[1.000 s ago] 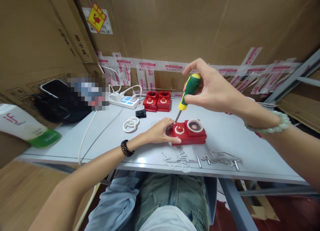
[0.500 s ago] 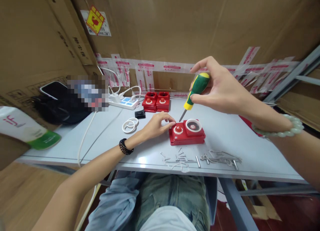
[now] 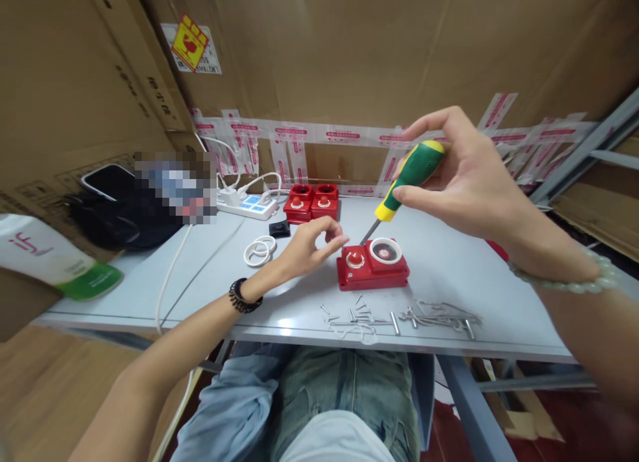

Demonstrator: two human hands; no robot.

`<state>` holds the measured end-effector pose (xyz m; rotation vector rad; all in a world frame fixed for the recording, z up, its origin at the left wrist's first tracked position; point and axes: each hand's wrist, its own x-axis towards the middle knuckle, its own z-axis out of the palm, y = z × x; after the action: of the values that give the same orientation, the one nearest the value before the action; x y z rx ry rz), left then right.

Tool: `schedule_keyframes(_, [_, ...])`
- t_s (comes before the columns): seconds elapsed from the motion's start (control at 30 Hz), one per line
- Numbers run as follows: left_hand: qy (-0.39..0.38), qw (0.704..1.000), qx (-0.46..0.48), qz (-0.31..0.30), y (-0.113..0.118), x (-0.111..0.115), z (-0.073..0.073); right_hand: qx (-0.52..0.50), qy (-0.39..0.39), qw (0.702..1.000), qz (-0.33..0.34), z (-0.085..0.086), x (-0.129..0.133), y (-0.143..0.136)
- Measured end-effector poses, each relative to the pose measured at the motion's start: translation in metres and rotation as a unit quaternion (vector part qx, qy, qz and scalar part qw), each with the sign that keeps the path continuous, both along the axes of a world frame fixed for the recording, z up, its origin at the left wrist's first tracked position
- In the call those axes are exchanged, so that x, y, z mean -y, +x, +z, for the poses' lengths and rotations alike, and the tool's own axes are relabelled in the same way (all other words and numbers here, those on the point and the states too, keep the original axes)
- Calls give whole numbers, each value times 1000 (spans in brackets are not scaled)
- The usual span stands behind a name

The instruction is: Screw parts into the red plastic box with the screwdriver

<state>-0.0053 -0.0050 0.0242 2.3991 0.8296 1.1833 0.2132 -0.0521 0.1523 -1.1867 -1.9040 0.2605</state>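
Observation:
My right hand (image 3: 462,172) is closed around the green and yellow handle of a screwdriver (image 3: 412,172). The screwdriver leans to the right, its shaft reaching down to the back edge of a red box (image 3: 374,275); whether the tip sits on a screw is too small to tell. On top of that box are a red dome and a white ring (image 3: 385,251) around a dark disc. Just left of the box, my left hand (image 3: 314,247) hovers with curled fingers and outstretched thumb, a gap between them and nothing visible held.
Loose screws (image 3: 362,312) and a pile of metal parts (image 3: 444,315) lie along the front edge. Two similar red boxes (image 3: 312,206), a power strip (image 3: 249,206), white rings (image 3: 259,251) and a black piece (image 3: 279,229) are behind. A white-green tube (image 3: 54,255) stands left.
My right hand has shifted right, tilting the screwdriver further over. My left hand has drawn back slightly from the red box's corner, its fingers more curled.

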Motion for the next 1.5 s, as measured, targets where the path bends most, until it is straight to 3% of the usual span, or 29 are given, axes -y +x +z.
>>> schedule_keyframes(0.1, [29, 993, -77, -80, 1, 22, 0, -73, 3, 997, 4, -6, 0, 7])
schedule_keyframes(0.2, [99, 968, -187, -137, 9, 38, -11, -127, -3, 992, -17, -16, -5, 13])
schedule_keyframes(0.3, [166, 938, -263, -153, 17, 43, -20, -155, -14, 988, 0, -27, -12, 16])
schedule_keyframes(0.37, [180, 937, -263, -144, 16, 43, -20, -168, -24, 985, 9, -33, -16, 17])
schedule_keyframes(0.5, [93, 961, -226, -127, 0, 40, -2, -190, -33, 981, 12, -43, -21, 19])
schedule_keyframes(0.6, [-20, 958, -263, -114, -17, 42, 8, -195, -32, 980, 10, -47, -23, 21])
schedule_keyframes(0.7, [-110, 939, -301, -122, -30, 45, 6, -199, -33, 979, 10, -49, -23, 23])
schedule_keyframes(0.8, [-150, 934, -300, -124, -34, 47, -1, -199, -36, 979, 12, -51, -23, 23])
schedule_keyframes(1.27, [-150, 942, -263, -141, 0, 55, -8, -206, -39, 978, 15, -52, -22, 25])
schedule_keyframes(1.5, [-105, 953, -277, -59, 10, 64, -5, -226, -24, 973, 30, -55, -28, 28])
